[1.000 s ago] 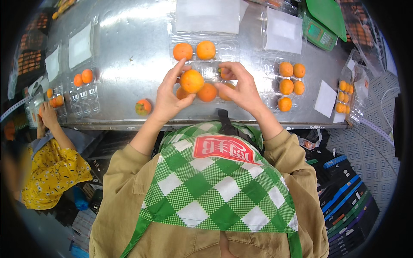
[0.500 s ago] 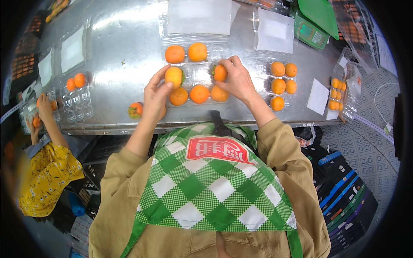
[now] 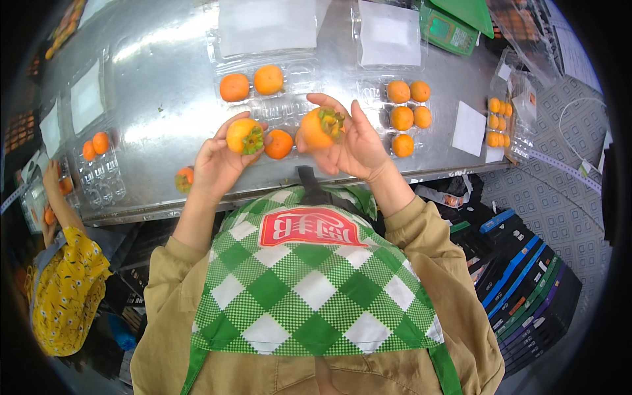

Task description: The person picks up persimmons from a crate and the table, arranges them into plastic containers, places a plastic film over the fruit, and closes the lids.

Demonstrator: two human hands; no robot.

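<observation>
My left hand (image 3: 217, 164) is closed round a yellow-orange persimmon (image 3: 237, 133), its green calyx turned toward me. Level with it, my right hand (image 3: 352, 151) holds a second persimmon (image 3: 316, 129), calyx up and tilted to the right. Both fruits are above the near part of a clear plastic clamshell (image 3: 303, 80). Two persimmons sit in its far left, one of them at the corner (image 3: 234, 87). Between my hands shows another persimmon (image 3: 278, 143) in the near row; my hands hide the rest of that row. A loose persimmon (image 3: 184, 179) lies beside my left wrist.
To the right, a clear clamshell (image 3: 373, 105) holds several persimmons, near a white sheet (image 3: 468, 128). A green scale (image 3: 449, 29) stands at the back right. At far left, a co-worker in a yellow flowered top (image 3: 69, 289) handles fruit beside a part-filled clamshell (image 3: 102, 178).
Both hands have drawn nearer to me, and each fruit is now turned to show its calyx. The right hand's persimmon has come up out of the clamshell. The view has shifted slightly.
</observation>
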